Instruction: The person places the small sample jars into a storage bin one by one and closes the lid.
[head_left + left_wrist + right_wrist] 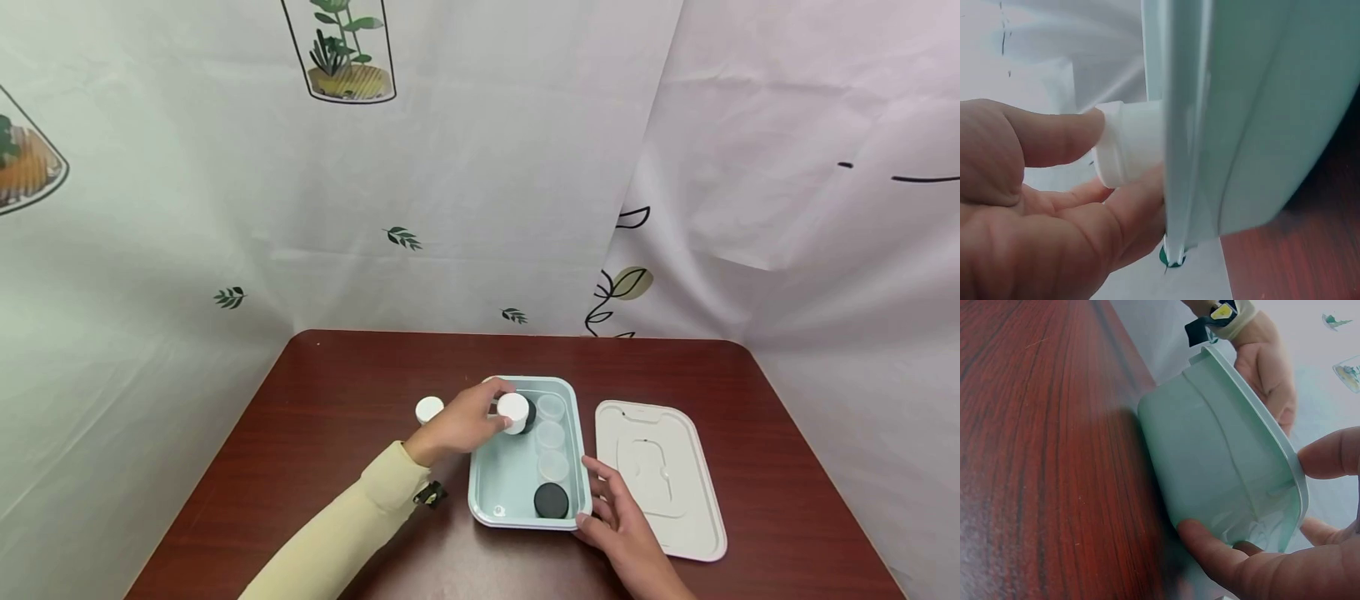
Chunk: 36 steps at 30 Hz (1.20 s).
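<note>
My left hand (463, 418) pinches a small white lidded jar (513, 413) over the far left part of a pale green plastic bin (502, 490). In the left wrist view the jar (1132, 140) lies between thumb and fingers, partly hidden behind the bin's rim. A dark round lid (529, 414) shows just beside the jar. Along the bin's right side is a row of several translucent round containers (550, 435), with a black round lid (551, 501) at the near end. My right hand (618, 525) holds the bin's near right corner, thumb at the rim and fingers along the outer wall.
Left of the bin stands another white-capped jar (430, 409), partly behind my left wrist. A white rectangular lid (660, 479) lies on the brown table (360, 375) to the right. Behind the table hangs a pale printed cloth (480, 167).
</note>
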### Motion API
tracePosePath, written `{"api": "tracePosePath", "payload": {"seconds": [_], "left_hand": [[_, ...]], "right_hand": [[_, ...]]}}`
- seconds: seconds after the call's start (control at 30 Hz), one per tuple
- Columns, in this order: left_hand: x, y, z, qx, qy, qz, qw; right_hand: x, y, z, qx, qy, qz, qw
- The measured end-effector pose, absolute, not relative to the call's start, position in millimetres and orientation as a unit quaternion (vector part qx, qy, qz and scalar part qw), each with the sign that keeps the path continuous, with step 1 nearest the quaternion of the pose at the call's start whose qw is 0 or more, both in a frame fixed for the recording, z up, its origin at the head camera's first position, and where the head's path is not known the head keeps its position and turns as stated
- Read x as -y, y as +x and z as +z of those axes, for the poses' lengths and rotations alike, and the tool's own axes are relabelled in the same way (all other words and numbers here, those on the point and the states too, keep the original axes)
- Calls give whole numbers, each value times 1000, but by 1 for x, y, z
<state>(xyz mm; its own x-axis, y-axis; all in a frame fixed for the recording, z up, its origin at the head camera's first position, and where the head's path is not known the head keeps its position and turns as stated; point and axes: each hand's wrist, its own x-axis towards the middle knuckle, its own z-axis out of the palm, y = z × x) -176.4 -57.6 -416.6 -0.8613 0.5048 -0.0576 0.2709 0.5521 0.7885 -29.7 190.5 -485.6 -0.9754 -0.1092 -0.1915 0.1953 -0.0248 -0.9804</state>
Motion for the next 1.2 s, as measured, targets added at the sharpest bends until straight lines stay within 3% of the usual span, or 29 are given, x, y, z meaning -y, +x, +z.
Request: {"api": "tracePosePath", "payload": {"seconds": [0.73,1.2], "left_hand": [[32,-166,-430,-903,262,320,114],[14,-157,-431,-947,215,189,146]], "right_hand": [[-190,-31,-486,-690,32,-716,99],[-190,-30,-486,-691,27,-715,103]]}}
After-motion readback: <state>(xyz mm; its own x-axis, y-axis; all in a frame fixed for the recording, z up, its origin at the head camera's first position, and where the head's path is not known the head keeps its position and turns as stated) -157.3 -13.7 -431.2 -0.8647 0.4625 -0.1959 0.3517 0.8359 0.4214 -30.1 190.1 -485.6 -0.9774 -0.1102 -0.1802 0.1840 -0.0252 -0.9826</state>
